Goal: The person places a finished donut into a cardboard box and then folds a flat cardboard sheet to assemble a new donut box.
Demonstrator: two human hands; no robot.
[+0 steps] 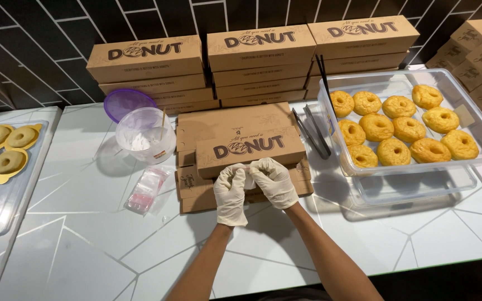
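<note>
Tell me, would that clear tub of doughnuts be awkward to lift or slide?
Probably. The clear tub holds about eleven doughnuts, so it is likely fairly heavy. Its thin plastic walls may flex if gripped by one edge. It rests on another clear tray, so a push might slide it off; the loose doughnuts would likely shift.

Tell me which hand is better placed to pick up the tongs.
Right hand, probably: the tongs lie on its side, against the clear doughnut bin. The left hand is farther off. Both pinch a small strip.
</note>
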